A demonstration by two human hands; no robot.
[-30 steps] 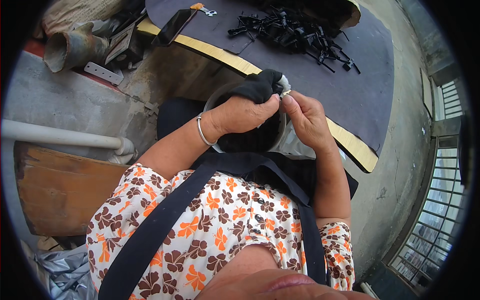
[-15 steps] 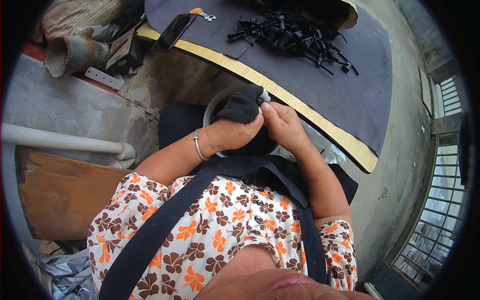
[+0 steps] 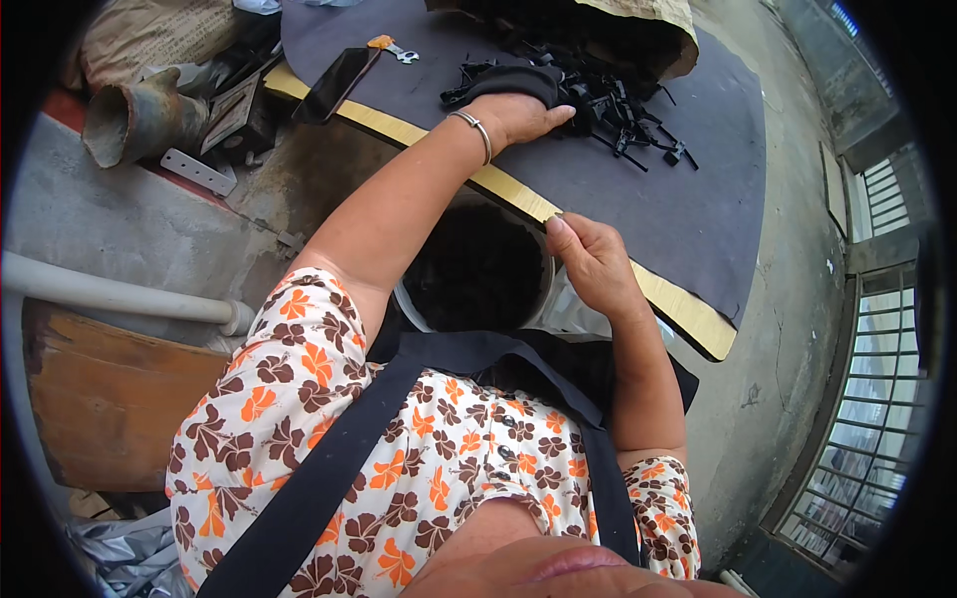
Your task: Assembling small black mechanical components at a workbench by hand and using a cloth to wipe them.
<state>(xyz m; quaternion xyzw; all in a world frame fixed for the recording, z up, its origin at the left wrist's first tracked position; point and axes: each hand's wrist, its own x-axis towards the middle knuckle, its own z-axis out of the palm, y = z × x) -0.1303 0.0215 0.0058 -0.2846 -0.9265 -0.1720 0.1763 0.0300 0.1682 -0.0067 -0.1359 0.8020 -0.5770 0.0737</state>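
Observation:
My left hand point(image 3: 520, 115) reaches over the table, its fingers covered by a black cloth point(image 3: 518, 85) that may be a partial glove. The thumb is bare and points right. That hand is at the near left of a pile of small black plastic parts point(image 3: 623, 125), and whether its covered fingers grip one is hidden. My right hand point(image 3: 598, 264) hovers by the table's near edge with thumb and fingers pinched together; anything between them is too small to make out. Below, between both arms, stands a round bucket point(image 3: 414, 319) with dark contents.
The dark-topped table point(image 3: 688, 219) has a pale yellow edge. On it lie a phone point(image 3: 337, 88), an orange-and-silver wrench point(image 3: 401, 54) and an open paper sack point(image 3: 653, 18). At left are a rusty pipe fitting point(image 3: 145, 115), a white pipe point(image 3: 120, 294) and a wooden board point(image 3: 120, 389).
My hands were together above the bucket, with a small whitish thing at the fingertips. My left hand has moved forward to the black pile; my right stays near the table edge, slightly lower.

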